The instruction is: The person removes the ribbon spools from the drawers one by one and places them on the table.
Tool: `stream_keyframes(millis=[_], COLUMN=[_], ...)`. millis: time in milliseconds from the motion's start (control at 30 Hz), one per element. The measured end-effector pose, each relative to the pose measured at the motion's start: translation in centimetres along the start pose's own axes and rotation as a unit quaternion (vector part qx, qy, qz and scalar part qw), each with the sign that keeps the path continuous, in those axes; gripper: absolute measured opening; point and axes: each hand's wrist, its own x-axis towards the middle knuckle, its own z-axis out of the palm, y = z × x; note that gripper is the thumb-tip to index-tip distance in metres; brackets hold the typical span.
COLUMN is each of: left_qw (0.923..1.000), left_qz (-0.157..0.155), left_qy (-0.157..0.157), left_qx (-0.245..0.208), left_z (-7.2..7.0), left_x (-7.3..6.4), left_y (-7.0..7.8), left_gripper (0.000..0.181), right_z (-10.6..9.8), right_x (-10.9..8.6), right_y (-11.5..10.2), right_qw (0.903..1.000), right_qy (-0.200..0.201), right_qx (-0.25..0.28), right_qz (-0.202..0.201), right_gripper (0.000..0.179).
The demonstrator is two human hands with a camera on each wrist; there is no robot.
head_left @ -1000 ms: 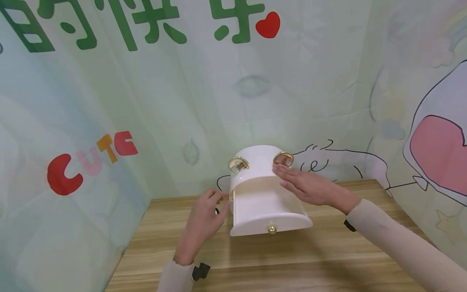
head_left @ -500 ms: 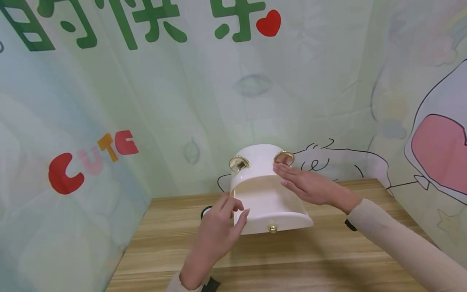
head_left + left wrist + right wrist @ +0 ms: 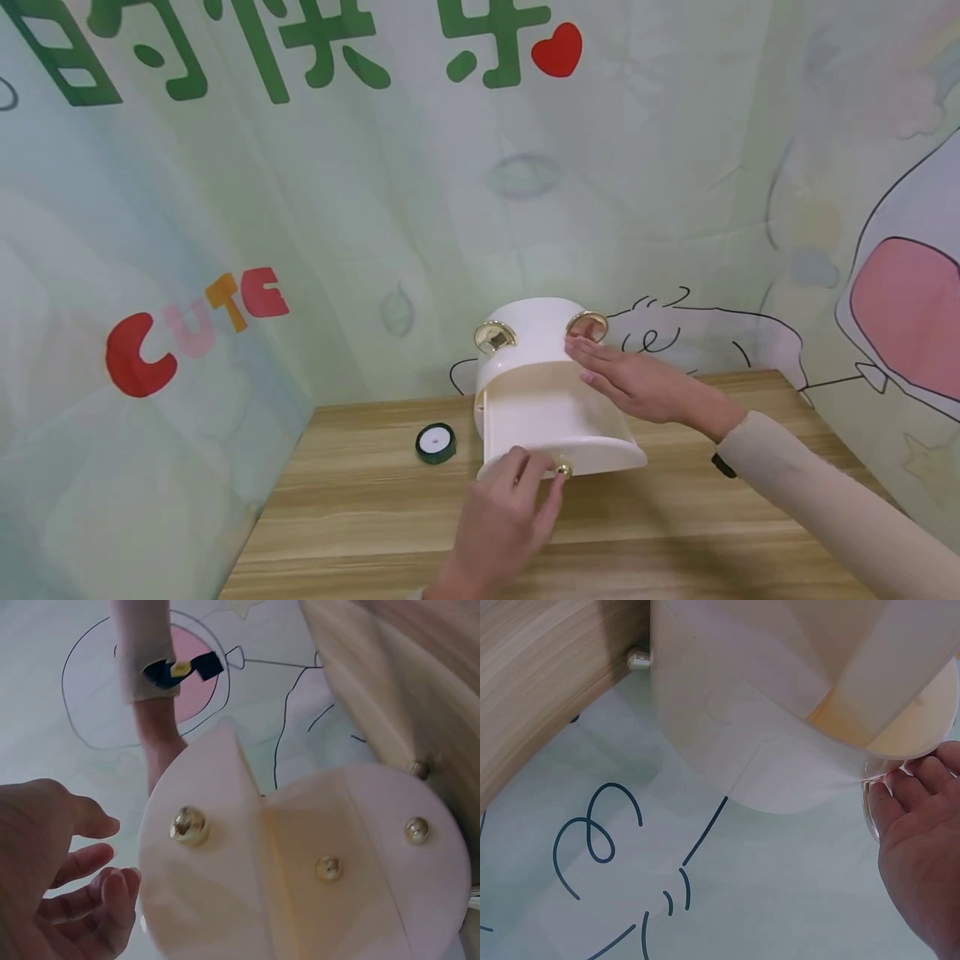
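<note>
A white rounded drawer box (image 3: 534, 325) with gold ring-shaped ears stands against the back cloth. Its top drawer (image 3: 555, 408) is pulled out toward me. The left hand (image 3: 498, 517) is in front of the drawer, thumb and forefinger overlapping the gold knob (image 3: 564, 472) in the head view. In the left wrist view, its loosely bent fingers (image 3: 97, 892) are apart from that knob, beside the drawer front (image 3: 202, 900). With fingers extended, the right hand (image 3: 637, 383) rests on the box's top by the right ear (image 3: 587, 327).
Left of the box, a dark green roll with a white core (image 3: 436, 442) lies on the wooden table (image 3: 360, 500). Two more gold knobs, one of them the lower front knob (image 3: 328, 868), show below the drawer. Printed cloth (image 3: 420, 208) hangs behind and at both sides.
From the box's left side, my left hand has moved right and toward me, to the drawer knob, uncovering the green roll. The right hand and the drawer stay put.
</note>
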Motion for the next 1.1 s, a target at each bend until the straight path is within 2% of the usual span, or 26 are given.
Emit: stream_keyframes(millis=[167,267,433,567,667,833,1100], left_qw=[0.9987,0.9969,0.9940,0.9922,0.9912,0.9911,0.9920], left_qz=[0.038,0.058,0.069,0.078,0.076,0.061,0.058], left_qy=[0.013,0.011,-0.009,0.003,0.004,-0.016,-0.026], left_qx=[0.031,0.053,0.084,0.097,0.108,0.117,0.109], left_z=[1.3,1.8,2.5,2.9,3.1,3.3,3.4], left_x=[-0.6,-0.9,-1.2,-1.3,-1.3,-1.4,-1.4], left_y=[0.5,0.6,0.7,0.7,0.7,0.9,0.8], left_gripper=[0.012,0.022,0.033,0.033,0.032,0.034,0.038], right_z=[0.0,0.0,-0.1,-0.1,0.0,0.1,0.1], right_x=[0.0,0.0,-0.1,0.0,-0.1,-0.1,-0.1], right_y=[0.0,0.0,0.0,0.0,0.0,0.0,0.1], right_qw=[1.0000,1.0000,0.9999,0.9997,0.9996,0.9997,0.9997], right_qy=[0.004,0.003,0.004,0.005,0.004,0.005,0.007], right_qx=[-0.001,-0.005,-0.012,-0.021,-0.024,-0.022,-0.020], right_qz=[-0.005,-0.006,-0.010,-0.012,-0.012,-0.012,-0.009], right_gripper=[0.055,0.055,0.055,0.055,0.055,0.055,0.055])
